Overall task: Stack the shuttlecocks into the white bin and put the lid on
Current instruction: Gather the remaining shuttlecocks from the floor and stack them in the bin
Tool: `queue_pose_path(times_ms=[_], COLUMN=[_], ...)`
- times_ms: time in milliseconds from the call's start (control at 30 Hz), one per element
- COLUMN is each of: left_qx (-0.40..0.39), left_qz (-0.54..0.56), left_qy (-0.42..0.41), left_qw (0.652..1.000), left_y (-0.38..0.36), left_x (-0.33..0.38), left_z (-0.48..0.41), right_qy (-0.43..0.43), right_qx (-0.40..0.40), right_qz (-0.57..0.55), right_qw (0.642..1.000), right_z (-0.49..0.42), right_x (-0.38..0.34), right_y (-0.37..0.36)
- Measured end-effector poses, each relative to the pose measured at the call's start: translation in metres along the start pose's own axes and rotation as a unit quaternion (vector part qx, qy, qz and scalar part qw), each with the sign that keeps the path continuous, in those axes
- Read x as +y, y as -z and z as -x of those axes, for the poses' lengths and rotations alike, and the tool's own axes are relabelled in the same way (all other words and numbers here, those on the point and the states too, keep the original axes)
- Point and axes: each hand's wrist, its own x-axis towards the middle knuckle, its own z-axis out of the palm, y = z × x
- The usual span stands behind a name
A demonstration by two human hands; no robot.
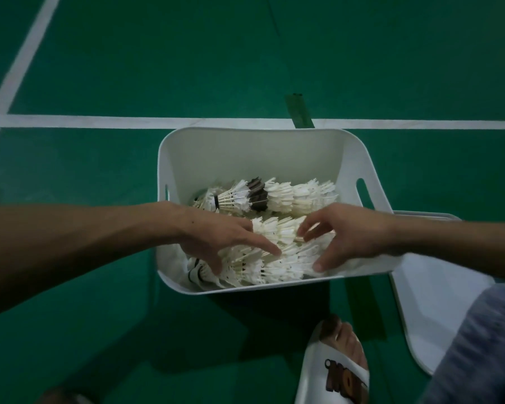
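Most of the stacking looks done: the white bin [274, 153] on the green court floor [99, 176] already holds nested rows of shuttlecocks [277, 196] lying on their sides. The left hand [216, 237] rests spread, straight fingers on the near row, gripping nothing. The right hand [347, 234] arches over that row's other end, and whether it grips cannot be told. The lid [438, 298] lies beside the bin, not yet fitted
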Motion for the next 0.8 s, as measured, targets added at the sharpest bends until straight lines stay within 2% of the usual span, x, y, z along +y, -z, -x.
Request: queue_pose_path(times_ms=[100,167,267,400,567,800], left_qx=[0.008,0.028,0.107,0.21,0.262,0.377], left_qz=[-0.001,0.0,-0.027,-0.089,-0.091,0.051], left_qy=[0.005,0.018,0.058,0.139,0.213,0.312], left_qw=[1.0,0.999,0.992,0.964,0.937,0.87], left_y=[0.005,0.012,0.026,0.046,0.055,0.014], left_x=[0.001,0.003,0.007,-0.002,-0.027,-0.085], left_z=[0.005,0.011,0.02,0.045,0.094,0.167], right_qy=[0.008,0.04,0.093,0.12,0.141,0.239], right_qx=[0.031,0.097,0.187,0.193,0.207,0.265], right_qz=[-0.016,0.079,0.226,0.33,0.344,0.292], right_qw=[0.999,0.991,0.951,0.916,0.905,0.887], right_z=[0.006,0.008,0.005,-0.009,-0.023,-0.05], right_x=[-0.013,-0.023,-0.04,-0.069,-0.112,-0.199], right_y=[0.017,0.024,0.028,0.027,0.033,0.022])
